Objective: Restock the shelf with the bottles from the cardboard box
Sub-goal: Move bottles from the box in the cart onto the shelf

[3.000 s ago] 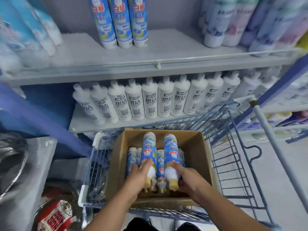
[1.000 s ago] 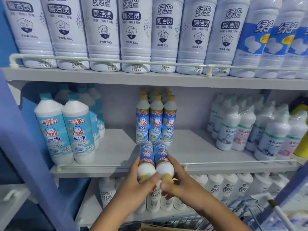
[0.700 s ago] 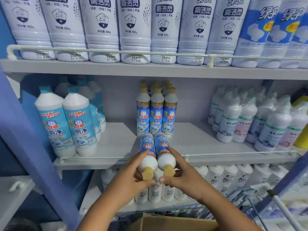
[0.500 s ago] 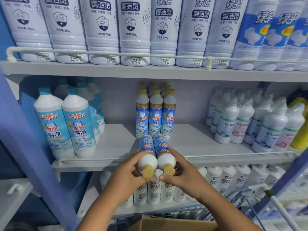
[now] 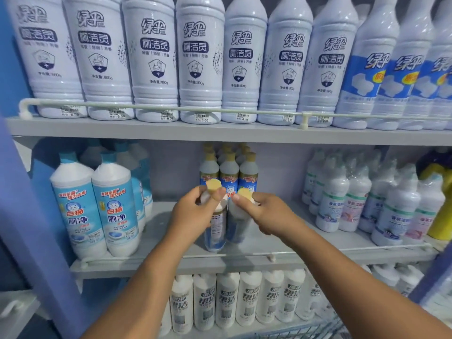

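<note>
Two slim bottles with yellow caps and blue labels stand upright on the middle shelf [image 5: 318,243], just in front of a row of the same bottles [image 5: 229,174]. My left hand [image 5: 193,216] grips the neck of the left bottle [image 5: 215,231]. My right hand [image 5: 266,214] grips the neck of the right bottle [image 5: 236,226]. Both bottle bases are at the shelf surface, behind the white front rail [image 5: 305,252]. The cardboard box is out of view.
Large white and light-blue bottles [image 5: 112,211] stand left of my hands, smaller white bottles [image 5: 352,199] to the right. Tall white bottles [image 5: 198,59] fill the upper shelf, more white bottles [image 5: 227,299] the lower one. A blue upright [image 5: 29,216] runs down the left.
Both bottles have been turned from lying with caps toward me to upright and moved over the rail onto the middle shelf. The box has dropped out of view.
</note>
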{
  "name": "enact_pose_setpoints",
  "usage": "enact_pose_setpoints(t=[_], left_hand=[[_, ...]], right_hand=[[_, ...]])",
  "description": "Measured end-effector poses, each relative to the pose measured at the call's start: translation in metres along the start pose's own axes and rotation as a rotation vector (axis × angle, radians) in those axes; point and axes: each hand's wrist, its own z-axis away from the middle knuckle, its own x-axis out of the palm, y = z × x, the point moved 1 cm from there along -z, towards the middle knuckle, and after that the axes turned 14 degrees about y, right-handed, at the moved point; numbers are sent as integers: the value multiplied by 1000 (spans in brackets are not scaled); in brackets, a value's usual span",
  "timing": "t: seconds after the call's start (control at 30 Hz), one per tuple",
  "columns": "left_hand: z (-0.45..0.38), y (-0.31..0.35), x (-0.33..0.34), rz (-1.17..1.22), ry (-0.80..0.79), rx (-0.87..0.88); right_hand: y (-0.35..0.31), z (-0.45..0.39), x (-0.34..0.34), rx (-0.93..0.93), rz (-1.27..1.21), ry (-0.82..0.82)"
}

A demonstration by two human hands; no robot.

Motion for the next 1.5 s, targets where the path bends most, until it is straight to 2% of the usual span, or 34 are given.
enact_pose_setpoints(t=[0.07, 0.17, 0.33, 0.47, 0.57, 0.63, 0.8, 1.03, 1.2, 1.37, 1.5], left_hand=[[-18, 2, 7, -55, -11, -42], [-37, -11, 20, -155, -28, -11], [-34, -34, 42, -83, -41, -26], [-22, -68, 55, 10, -111, -92], [0, -101, 54, -122, -193, -85], [5, -108, 50, -246, -163, -32], [-2, -106, 50, -193, -245, -114], [-1, -124, 50, -179, -102, -117], [-4, -120, 52, -239, 86, -76], [-6, -121, 53, -232, 59, -123], [-7, -125, 50, -200, 1, -153]], right_hand=[[-10, -21, 3, -6, 88, 13], [-9, -53, 15, -17, 133, 33], [24, -67, 43, 88, -97, 139], [53, -53, 61, 16, -154, 149], [74, -38, 73, -31, -250, 152], [88, -28, 81, -59, -259, 128], [113, -27, 90, 24, -267, 81], [118, -30, 89, 30, -217, 64], [123, -31, 96, -11, -91, 118], [124, -33, 93, -2, -183, 41], [126, -34, 94, 60, -182, 119]])
